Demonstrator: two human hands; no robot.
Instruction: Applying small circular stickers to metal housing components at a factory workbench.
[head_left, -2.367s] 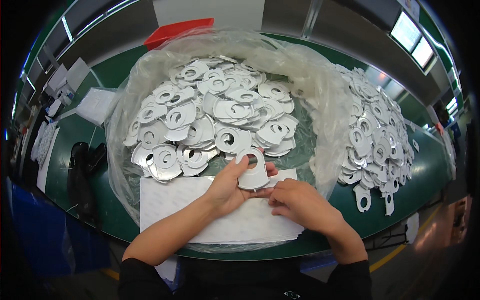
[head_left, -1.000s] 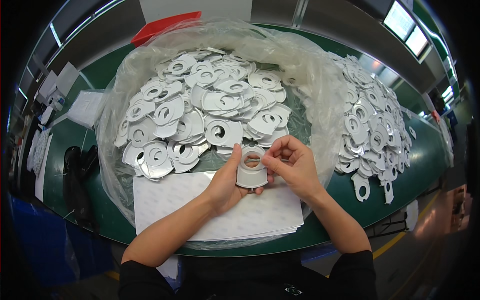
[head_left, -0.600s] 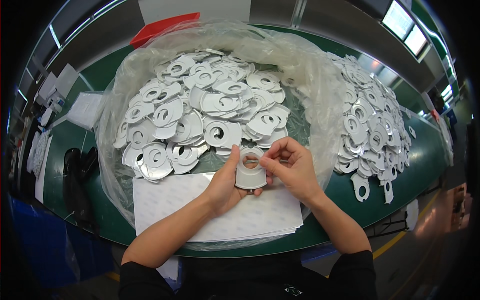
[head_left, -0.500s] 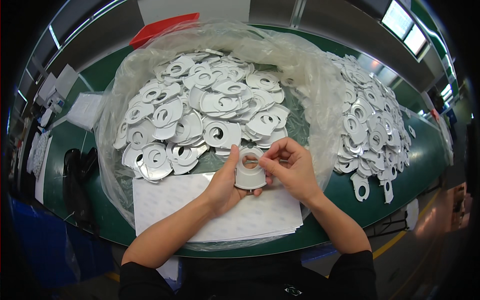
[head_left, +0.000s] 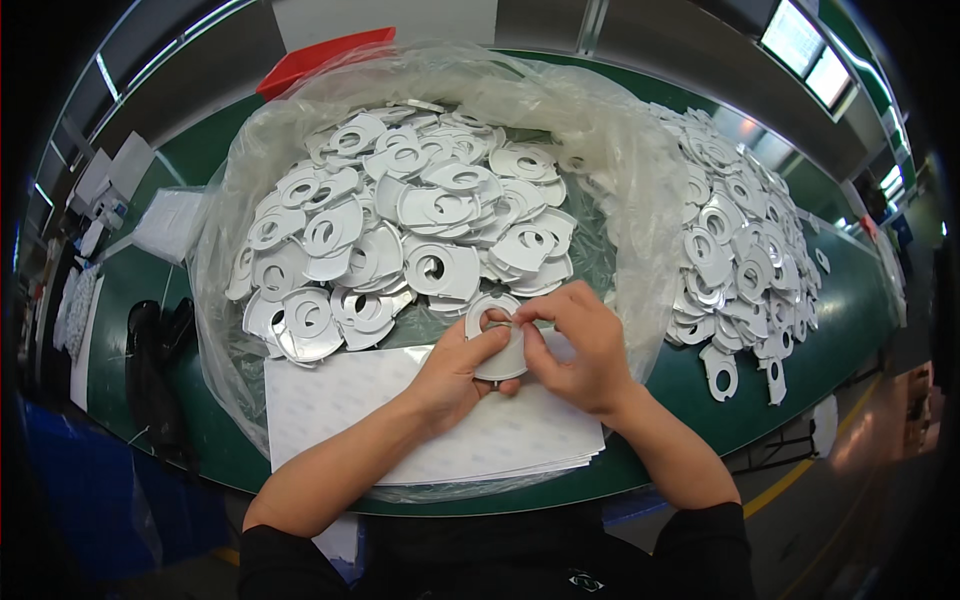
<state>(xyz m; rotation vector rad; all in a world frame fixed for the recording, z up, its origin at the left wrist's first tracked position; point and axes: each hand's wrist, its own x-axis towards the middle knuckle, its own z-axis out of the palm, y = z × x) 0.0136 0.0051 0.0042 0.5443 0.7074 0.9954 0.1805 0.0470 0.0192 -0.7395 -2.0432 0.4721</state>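
Gripping flat grey ring [head_left: 497, 340], both hands [head_left: 530, 358]

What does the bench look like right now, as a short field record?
left hand: holds a ring disc from below
right hand: fingers pinch the disc's rim
bag: open, full of discs, behind the hands
sheets: white stack under the hands
loose pile: discs on the table, right of the bag
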